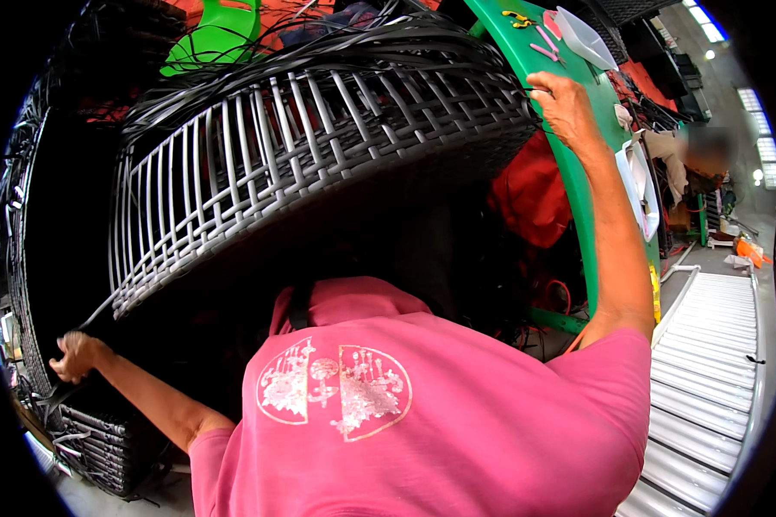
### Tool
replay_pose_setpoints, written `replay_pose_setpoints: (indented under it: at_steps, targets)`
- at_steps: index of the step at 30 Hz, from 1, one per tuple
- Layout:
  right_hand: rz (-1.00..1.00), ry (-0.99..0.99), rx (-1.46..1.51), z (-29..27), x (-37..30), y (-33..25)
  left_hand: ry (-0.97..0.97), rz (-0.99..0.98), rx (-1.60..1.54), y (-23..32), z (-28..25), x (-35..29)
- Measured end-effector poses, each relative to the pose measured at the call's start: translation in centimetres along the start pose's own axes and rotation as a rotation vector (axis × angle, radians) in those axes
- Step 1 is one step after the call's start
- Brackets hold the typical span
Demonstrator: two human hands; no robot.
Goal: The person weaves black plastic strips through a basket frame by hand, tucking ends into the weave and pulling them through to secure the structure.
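Observation:
A curved panel of grey wicker (422,125) stretches across the upper middle, with upright strips and cross strips woven at its lower edge and right part. Long loose black strips (353,47) spread along its top. At the far left, my left hand (76,355) is closed on a grey wicker strip (103,308) that runs out from the panel's lower left corner. My right hand (563,108) is raised at the panel's right end, beside the green table. Its fingers are pinched together; what they hold is too small to make out.
On the green table (591,164) lie yellow-and-black pliers (517,19), pink-handled tools (545,45) and a white tray (586,39). Red cloth (535,194) hangs below the panel. A white slatted frame (707,370) stands right, near a co-worker (671,155). Dark wicker (95,444) sits lower left.

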State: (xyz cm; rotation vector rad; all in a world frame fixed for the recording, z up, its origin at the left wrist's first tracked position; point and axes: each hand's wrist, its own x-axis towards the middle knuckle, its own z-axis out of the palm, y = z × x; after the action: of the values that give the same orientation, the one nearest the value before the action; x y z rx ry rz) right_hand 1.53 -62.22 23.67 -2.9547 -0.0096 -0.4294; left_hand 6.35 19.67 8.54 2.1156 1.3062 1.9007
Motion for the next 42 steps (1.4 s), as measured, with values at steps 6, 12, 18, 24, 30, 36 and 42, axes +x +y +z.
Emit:
replay_pose_setpoints:
  at_steps: [6,12,18,24,30,36,42]
  targets:
    - [-0.094,0.141,-0.264,1.3,-1.3,-0.9,-1.113,0.431,-1.019,28.9,-18.1,-10.2]
    - [-0.414,0.099,-0.022,2.6,0.8,-5.8,-1.515,1.072,-1.341,39.2,-25.0,-21.5]
    - [-0.179,-0.313,-0.029,3.9,2.9,-4.6,-1.450,1.289,-1.152,42.2,-25.9,-24.2]
    - [-0.462,-0.002,-0.449,5.1,3.5,-6.6,-1.150,1.266,-1.171,41.4,-26.5,-24.7]
    - [-0.407,-0.058,-0.206,5.1,1.4,-5.1,-1.577,1.244,-1.398,40.7,-24.9,-23.4]
    - [-0.254,0.110,0.032,0.9,-2.3,-3.9,-1.790,1.055,-1.440,42.0,-25.9,-21.6]
    - [0.024,0.325,-0.250,1.2,-0.8,-0.2,-1.728,1.099,-1.362,47.0,-27.9,-27.0]
